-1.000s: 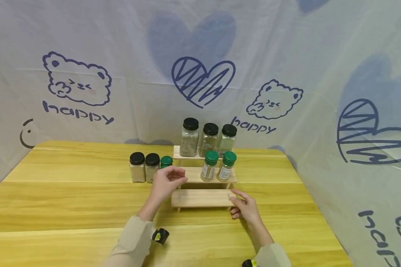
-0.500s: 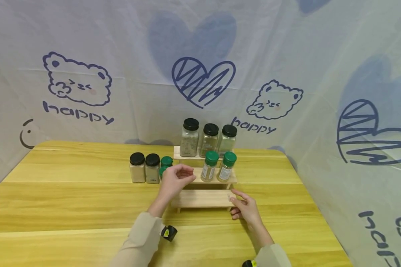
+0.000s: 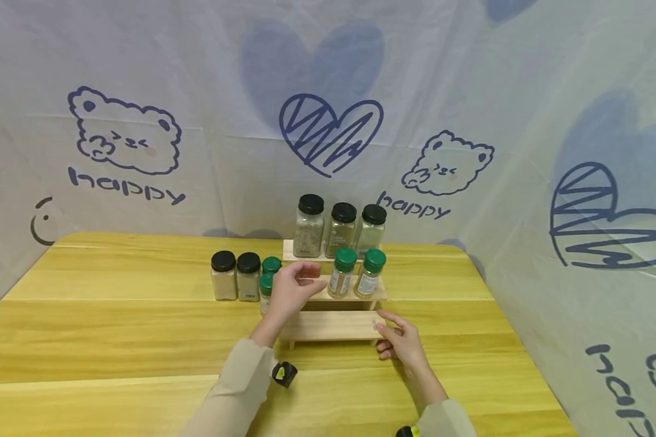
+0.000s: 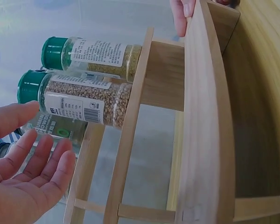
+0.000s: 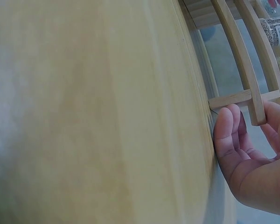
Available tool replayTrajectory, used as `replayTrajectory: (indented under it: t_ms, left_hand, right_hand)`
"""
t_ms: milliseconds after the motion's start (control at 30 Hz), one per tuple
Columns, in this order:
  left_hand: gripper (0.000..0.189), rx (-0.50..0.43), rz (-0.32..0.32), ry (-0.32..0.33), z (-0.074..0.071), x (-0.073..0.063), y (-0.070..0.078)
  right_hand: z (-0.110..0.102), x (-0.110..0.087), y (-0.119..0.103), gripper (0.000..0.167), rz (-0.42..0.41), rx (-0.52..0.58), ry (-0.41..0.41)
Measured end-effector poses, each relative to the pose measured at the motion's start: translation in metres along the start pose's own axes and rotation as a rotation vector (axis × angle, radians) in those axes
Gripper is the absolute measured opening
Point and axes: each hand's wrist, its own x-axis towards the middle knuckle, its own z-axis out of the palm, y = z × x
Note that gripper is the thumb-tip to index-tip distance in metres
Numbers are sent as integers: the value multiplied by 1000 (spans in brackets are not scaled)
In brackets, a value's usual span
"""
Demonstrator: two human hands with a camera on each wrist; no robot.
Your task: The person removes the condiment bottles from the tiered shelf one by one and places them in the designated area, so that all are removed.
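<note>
A three-tier wooden spice rack (image 3: pixel 328 326) stands on the table. On its middle tier are two green-capped spice jars, the left one (image 3: pixel 341 276) filled with small round seeds (image 4: pixel 84 95). My left hand (image 3: pixel 295 290) hovers just left of that jar, holding nothing, thumb and fingers apart. In the left wrist view a fingertip (image 4: pixel 30 109) comes right up to the green cap. My right hand (image 3: pixel 401 341) holds the right end of the lowest tier, thumb on top and fingers curled by the end (image 5: pixel 233 130). Three black-capped jars (image 3: pixel 308 230) line the top tier.
Left of the rack, two black-capped jars (image 3: pixel 224 279) and two green-capped jars (image 3: pixel 266 288) stand on the wooden table (image 3: pixel 115 340). A printed cloth (image 3: pixel 224 73) hangs behind the table and along its right side.
My left hand has moved right, from beside the table jars to near the left middle-tier jar, uncovering the green-capped jars on the table. My right hand keeps its place on the rack.
</note>
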Motion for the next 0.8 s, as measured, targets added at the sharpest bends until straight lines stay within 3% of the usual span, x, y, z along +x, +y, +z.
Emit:
replayTrajectory:
  t_ms: [267,467,567,600,800]
  left_hand:
    - [41,-76,10,-39,7,5,6]
    - [42,-80,22,-63,8,-2,36]
    - [43,-71,42,-65,10,-2,42]
    - [43,-69,41,-66,11,-2,42]
    - [48,-53,37,-58,24,15,9]
  right_hand:
    - [0,0,0,36,0,5,3]
    - [1,1,0,36,-1,10,6]
    - [1,0,0,36,-2,8,8]
    - [1,0,0,36,-1,6,9]
    - [2,-2,-3,37,1,0,5]
